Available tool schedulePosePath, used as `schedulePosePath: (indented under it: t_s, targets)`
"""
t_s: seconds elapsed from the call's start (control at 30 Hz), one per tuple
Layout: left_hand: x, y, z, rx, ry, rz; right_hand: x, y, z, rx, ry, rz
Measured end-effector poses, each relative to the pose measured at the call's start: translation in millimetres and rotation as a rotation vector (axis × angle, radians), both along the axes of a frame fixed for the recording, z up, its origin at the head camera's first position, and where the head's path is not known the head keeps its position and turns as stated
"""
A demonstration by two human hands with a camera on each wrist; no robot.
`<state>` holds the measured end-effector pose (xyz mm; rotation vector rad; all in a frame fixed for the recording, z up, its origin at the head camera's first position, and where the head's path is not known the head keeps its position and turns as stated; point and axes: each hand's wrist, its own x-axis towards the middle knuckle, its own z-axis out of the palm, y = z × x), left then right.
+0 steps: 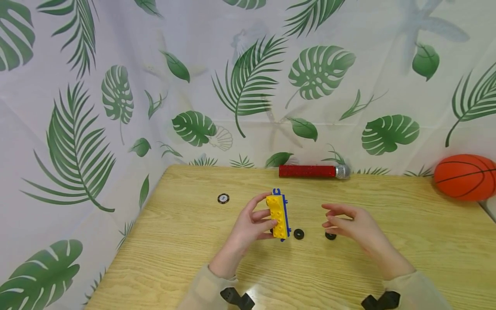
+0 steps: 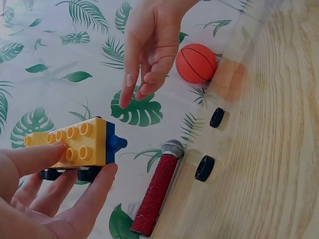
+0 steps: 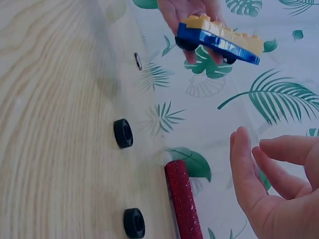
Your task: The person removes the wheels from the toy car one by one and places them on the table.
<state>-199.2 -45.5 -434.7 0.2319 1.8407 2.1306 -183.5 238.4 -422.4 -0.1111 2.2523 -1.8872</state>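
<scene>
My left hand [image 1: 248, 224] grips a toy block wagon [image 1: 278, 217], its thumb on the yellow studded top and its fingers underneath. The wagon has a blue base with a hook at one end; in the left wrist view, black wheels [image 2: 89, 174] show on the side by the fingers. Two loose black toy wheels [image 1: 299, 234] lie on the table. Over the right-hand loose wheel [image 1: 330, 237], partly covering it in the head view, hovers my right hand [image 1: 358, 224]. Its fingers are loosely bent with nothing between them, as the right wrist view confirms.
A red glittery microphone [image 1: 308, 171] lies along the table's back edge. At the far right sits an orange toy basketball [image 1: 466, 177]. A black and white poker chip [image 1: 223, 198] is left of the wagon. Leaf-printed cloth [image 1: 255, 142] hangs behind the wooden table [image 1: 174, 258].
</scene>
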Motion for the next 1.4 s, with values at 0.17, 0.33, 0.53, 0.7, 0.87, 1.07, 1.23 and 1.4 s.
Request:
schedulePosePath:
  t_s: [0.17,0.33,0.53,0.7,0.87,1.07,1.23,1.4]
  targets:
    - [0.7,2.7,0.4,-0.006,0.007,-0.037,2.9,-7.3,6.7,0.017,0.008,-0.007]
    - [1.2,6.3,0.1,-0.023,0.018,-0.060,4.5,-11.9,9.2,0.025,0.017,-0.003]
    - [1.5,7.5,-0.8,-0.027,0.016,-0.062,3.7,-16.2,10.1,0.009,0.016,0.004]
    - [1.8,8.4,-1.3,-0.030,0.015,-0.067,1.7,-22.8,12.2,0.003,0.016,0.004]
    - [3.0,9.6,-1.9,-0.032,0.006,-0.068,0.4,-30.2,14.2,0.005,0.028,0.014]
    - [3.2,11.1,-3.0,-0.037,0.005,-0.064,0.4,-37.3,15.3,-0.010,0.056,0.043]
    - [3.1,13.6,-3.6,-0.021,0.007,-0.076,0.0,-44.5,15.4,-0.002,0.064,0.077]
    - [3.6,16.0,-3.4,-0.019,0.013,-0.079,1.0,-52.8,14.2,-0.009,0.041,0.081]
